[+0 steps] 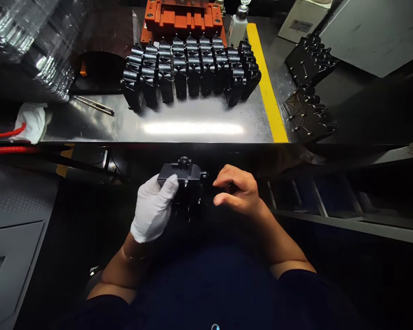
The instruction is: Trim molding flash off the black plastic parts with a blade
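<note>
My left hand (153, 208), in a white glove, grips a black molded plastic part (192, 173) by its left side, with the thumb on top. The part is held in front of my body, below the bench edge, and its lower portion fades into the dark. A round boss and small lugs stick out of it. Bare, my right hand (239, 188) is just to the right of the part, apart from it. Its thumb and fingers are spread with a gap between them, and nothing shows in them.
Rows of similar black parts (192, 68) stand on the metal bench (192, 123), before an orange fixture (182, 18). Right of the yellow strip (268, 87) lie more black parts (309, 114). A white cloth (32, 121), a red-handled tool (7, 142) and a thin metal tool (94, 105) are at left.
</note>
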{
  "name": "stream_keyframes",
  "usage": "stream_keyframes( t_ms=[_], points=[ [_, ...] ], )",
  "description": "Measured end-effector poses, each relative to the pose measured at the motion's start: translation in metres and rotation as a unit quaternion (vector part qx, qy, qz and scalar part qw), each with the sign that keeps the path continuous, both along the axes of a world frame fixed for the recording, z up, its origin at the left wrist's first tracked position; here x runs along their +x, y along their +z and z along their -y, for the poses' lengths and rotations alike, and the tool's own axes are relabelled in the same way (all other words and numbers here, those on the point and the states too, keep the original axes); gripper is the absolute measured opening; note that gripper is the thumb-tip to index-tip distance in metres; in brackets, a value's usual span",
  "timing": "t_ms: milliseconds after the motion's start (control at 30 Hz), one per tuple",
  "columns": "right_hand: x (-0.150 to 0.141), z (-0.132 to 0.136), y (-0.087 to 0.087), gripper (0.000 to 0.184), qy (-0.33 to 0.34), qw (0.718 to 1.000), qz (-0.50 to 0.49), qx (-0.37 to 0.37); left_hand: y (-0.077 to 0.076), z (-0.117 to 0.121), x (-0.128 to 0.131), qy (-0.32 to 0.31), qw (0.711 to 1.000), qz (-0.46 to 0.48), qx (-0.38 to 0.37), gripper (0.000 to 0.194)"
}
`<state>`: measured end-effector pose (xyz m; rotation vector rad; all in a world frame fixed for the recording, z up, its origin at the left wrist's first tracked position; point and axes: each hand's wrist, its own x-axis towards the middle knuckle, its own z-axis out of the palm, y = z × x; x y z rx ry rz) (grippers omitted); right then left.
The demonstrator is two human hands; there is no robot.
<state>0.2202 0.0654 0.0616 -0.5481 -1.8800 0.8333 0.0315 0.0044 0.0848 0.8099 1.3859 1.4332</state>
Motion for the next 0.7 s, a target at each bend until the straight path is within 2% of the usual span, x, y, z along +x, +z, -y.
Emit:
stream_keyframes(
  t_ms=[67, 100, 167, 233, 300, 500, 700],
  points=[
    [-0.005, 0.003, -0.011, 0.038, -0.056, 0.996, -0.022, -0.067, 0.003, -0.001, 0.008, 0.079, 0.994, -0.038, 0.061, 0.025],
    [-0.009, 0.005, -0.017, 0.044, -0.071, 0.992, -0.022, -0.099, 0.003, -0.001, 0.011, 0.096, 0.99, -0.053, 0.085, 0.023],
    [-0.017, 0.01, -0.028, 0.044, -0.072, 0.987, -0.009, -0.143, 0.002, 0.002, 0.015, 0.095, 0.987, -0.063, 0.116, 0.018],
    [-0.025, 0.014, -0.036, 0.033, -0.053, 0.985, 0.0, -0.163, 0.0, 0.005, 0.018, 0.079, 0.987, -0.055, 0.125, 0.016],
    [-0.029, 0.015, -0.04, 0.025, -0.039, 0.986, -0.002, -0.165, -0.001, 0.008, 0.018, 0.077, 0.989, -0.041, 0.119, 0.016],
    [-0.027, 0.015, -0.033, 0.031, -0.052, 0.993, -0.03, -0.102, 0.001, 0.004, 0.016, 0.094, 0.991, 0.059, 0.079, 0.025],
    [-0.026, 0.018, -0.032, 0.028, -0.07, 0.992, -0.025, -0.102, -0.003, 0.002, 0.015, 0.085, 0.99, 0.071, 0.088, 0.021]
  ],
)
